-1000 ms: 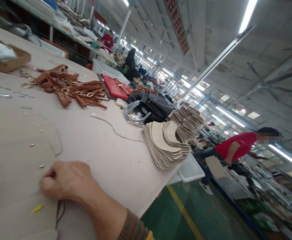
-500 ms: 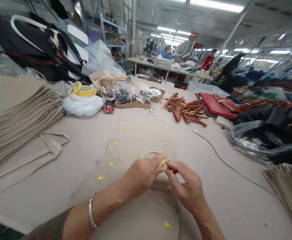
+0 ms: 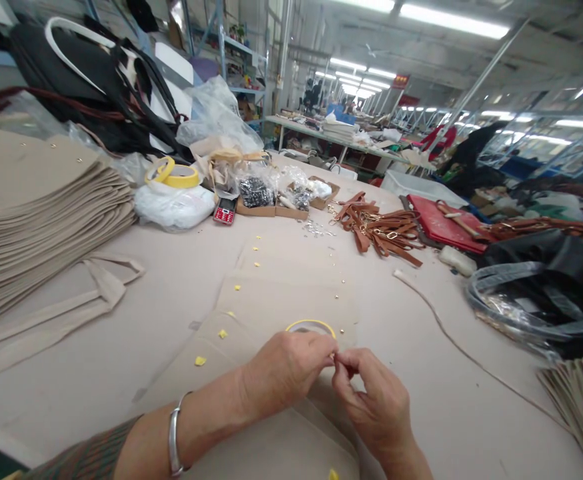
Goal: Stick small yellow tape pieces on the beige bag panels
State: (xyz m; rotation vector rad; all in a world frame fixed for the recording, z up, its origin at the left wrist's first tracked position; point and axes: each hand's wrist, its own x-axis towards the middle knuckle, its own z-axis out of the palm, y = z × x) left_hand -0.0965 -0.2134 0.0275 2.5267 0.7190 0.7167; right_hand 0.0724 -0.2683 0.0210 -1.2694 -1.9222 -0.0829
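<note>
My left hand (image 3: 296, 363) is closed on a roll of yellow tape (image 3: 311, 325), whose upper rim shows behind the fingers. Thumb and forefinger of my right hand (image 3: 371, 393) pinch together right against the left fingertips. What lies in that pinch is too small and hidden to make out. Below both hands lie overlapping beige fabric panels (image 3: 286, 293). Small yellow tape bits (image 3: 222, 334) run along their left side, and small metal studs (image 3: 342, 331) dot the right side.
Stacked beige panels (image 3: 46, 207) stand at the left, beside a beige strap (image 3: 106, 287). Two yellow tape rolls (image 3: 181, 177) rest on a white bag (image 3: 174, 208). Farther back are small boxes of hardware (image 3: 256, 193) and brown leather straps (image 3: 378, 227). A thin cord (image 3: 451, 333) lies at the right.
My two hands have come together, fingertips now touching, and sit slightly lower in view. The yellow bit seen between them earlier is hidden now. The camera view has shifted a little.
</note>
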